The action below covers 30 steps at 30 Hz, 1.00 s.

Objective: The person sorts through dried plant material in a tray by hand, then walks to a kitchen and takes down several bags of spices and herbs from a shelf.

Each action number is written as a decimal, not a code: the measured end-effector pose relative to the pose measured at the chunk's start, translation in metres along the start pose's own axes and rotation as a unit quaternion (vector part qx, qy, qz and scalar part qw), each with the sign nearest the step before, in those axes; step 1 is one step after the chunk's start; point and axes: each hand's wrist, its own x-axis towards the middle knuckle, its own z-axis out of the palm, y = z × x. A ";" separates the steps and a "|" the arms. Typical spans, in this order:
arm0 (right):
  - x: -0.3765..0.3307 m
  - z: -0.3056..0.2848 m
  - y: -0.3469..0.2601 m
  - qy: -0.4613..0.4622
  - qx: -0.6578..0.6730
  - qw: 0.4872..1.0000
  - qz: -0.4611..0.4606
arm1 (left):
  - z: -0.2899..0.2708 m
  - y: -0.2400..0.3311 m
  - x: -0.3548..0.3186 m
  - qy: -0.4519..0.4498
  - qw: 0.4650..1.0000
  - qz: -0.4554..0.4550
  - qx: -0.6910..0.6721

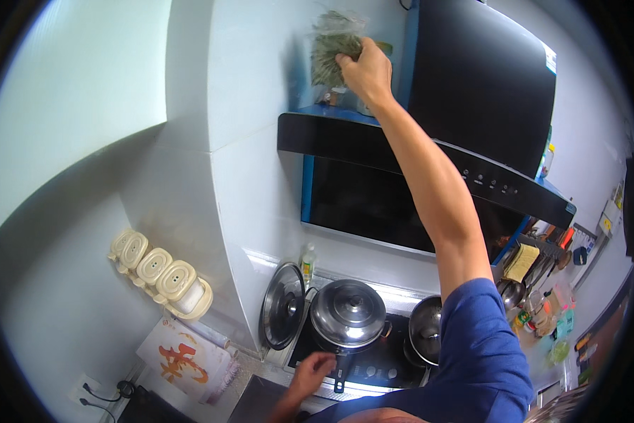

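At the top, my right hand (370, 69) is closed on a clear plastic bag of dried green herbs (331, 53), held above the left end of the range hood's ledge (331, 113). Small items partly show on the ledge beneath the bag. My left hand (311, 374) hovers low in front of the stove, its fingers loosely bent with nothing seen in them. Just right of it is the black handle (340, 374) below the lidded steel pot (348, 314); the hand looks apart from it.
On the black stove (384, 370) a second pan (426, 330) sits right, partly behind my sleeve. A glass lid (283, 307) leans left, near a bottle (308, 262). Cream seasoning boxes (163, 273) hang on the left wall. Utensils and a yellow cloth (521, 264) hang right.
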 end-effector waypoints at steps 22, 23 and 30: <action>-0.300 -0.153 -0.113 -0.131 0.047 0.955 -0.264 | 0.012 0.224 0.027 -0.054 0.919 0.302 -0.248; -0.299 -0.158 -0.114 -0.143 0.070 0.954 -0.253 | 0.013 0.225 0.026 -0.055 0.920 0.273 -0.275; -0.296 -0.183 -0.100 -0.089 0.192 0.956 -0.203 | 0.031 0.237 0.007 -0.091 0.882 0.255 -0.385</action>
